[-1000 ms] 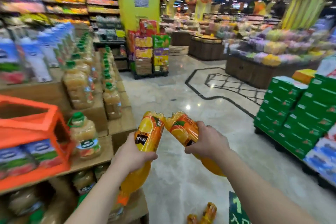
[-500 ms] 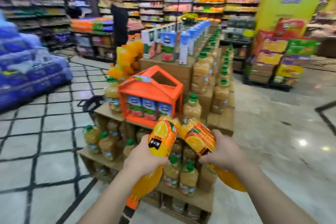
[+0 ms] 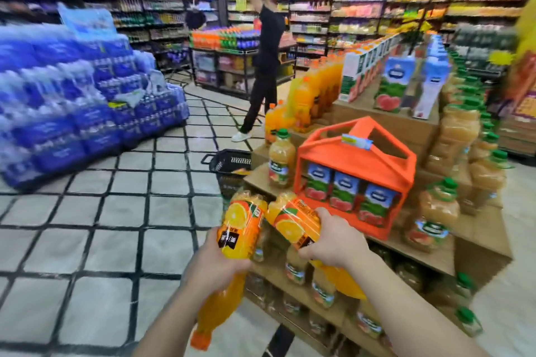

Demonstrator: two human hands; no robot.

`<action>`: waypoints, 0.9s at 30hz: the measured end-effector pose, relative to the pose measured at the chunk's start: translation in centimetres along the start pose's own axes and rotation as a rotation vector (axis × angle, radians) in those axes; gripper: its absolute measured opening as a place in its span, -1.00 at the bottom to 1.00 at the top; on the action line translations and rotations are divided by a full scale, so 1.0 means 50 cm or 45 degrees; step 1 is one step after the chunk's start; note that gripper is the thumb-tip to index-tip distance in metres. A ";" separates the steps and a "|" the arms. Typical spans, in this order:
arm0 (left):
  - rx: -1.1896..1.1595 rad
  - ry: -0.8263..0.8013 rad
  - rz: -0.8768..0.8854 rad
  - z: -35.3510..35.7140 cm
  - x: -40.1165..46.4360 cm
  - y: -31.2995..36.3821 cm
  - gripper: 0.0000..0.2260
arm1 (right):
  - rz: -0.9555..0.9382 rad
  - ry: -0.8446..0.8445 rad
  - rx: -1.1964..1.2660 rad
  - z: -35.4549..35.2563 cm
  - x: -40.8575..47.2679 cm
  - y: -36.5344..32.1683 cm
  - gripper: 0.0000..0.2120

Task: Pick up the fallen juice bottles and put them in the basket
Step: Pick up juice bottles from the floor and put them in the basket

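basket [image 3: 229, 162] on floor, left of tiered display stand [image 3: 429, 255], behind held bottles [image 3: 271, 224]

Huge stack of blue water packs [image 3: 72, 101] at 9 o'clock, orange house-shaped carton display [image 3: 355, 180] at 3, green-capped juice jugs [image 3: 452, 211] around it, person in black [image 3: 265, 66] at 12, shelves behind

Basket [image 3: 229, 164] at frame centre half hidden behind the cardboard shelf [image 3: 258, 180]; water packs [image 3: 72, 101] upper left blurred; my right bottle [image 3: 295, 223] cap hidden.
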State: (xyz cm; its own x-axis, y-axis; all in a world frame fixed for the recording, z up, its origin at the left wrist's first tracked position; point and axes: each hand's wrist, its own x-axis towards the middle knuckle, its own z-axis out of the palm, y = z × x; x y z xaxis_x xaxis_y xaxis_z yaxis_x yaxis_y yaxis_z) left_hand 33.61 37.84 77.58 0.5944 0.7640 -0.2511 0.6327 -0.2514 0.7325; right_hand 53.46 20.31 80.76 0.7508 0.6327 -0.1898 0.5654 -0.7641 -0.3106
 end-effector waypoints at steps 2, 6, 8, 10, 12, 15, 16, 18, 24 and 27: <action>-0.003 0.036 -0.013 -0.067 0.042 -0.030 0.06 | -0.039 -0.004 0.006 0.012 0.043 -0.085 0.04; -0.026 0.113 -0.044 -0.182 0.122 -0.076 0.06 | -0.111 -0.012 0.035 0.030 0.129 -0.230 0.07; -0.035 0.140 -0.067 -0.226 0.160 -0.097 0.05 | -0.146 -0.015 0.051 0.038 0.174 -0.291 0.10; -0.068 0.178 -0.098 -0.266 0.205 -0.119 0.05 | -0.191 -0.018 0.053 0.044 0.226 -0.349 0.12; -0.099 0.206 -0.122 -0.304 0.252 -0.140 0.04 | -0.239 -0.029 0.050 0.049 0.280 -0.402 0.11; -0.128 0.238 -0.152 -0.352 0.331 -0.167 0.02 | -0.301 -0.078 0.041 0.061 0.370 -0.480 0.09; -0.139 0.251 -0.172 -0.366 0.360 -0.175 0.02 | -0.320 -0.090 0.037 0.068 0.404 -0.506 0.07; -0.156 0.280 -0.211 -0.396 0.423 -0.190 0.03 | -0.353 -0.111 0.030 0.080 0.476 -0.558 0.06; -0.182 0.335 -0.293 -0.480 0.660 -0.214 0.05 | -0.454 -0.174 -0.004 0.108 0.736 -0.707 0.04; -0.198 0.357 -0.329 -0.519 0.782 -0.216 0.04 | -0.478 -0.194 -0.023 0.112 0.861 -0.776 0.02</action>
State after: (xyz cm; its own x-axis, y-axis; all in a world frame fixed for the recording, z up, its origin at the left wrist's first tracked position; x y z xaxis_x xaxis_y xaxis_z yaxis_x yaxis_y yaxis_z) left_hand 37.12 85.85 76.27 0.2536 0.9280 -0.2729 0.6479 0.0465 0.7603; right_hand 61.93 77.88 79.41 0.4327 0.8785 -0.2024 0.7977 -0.4777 -0.3681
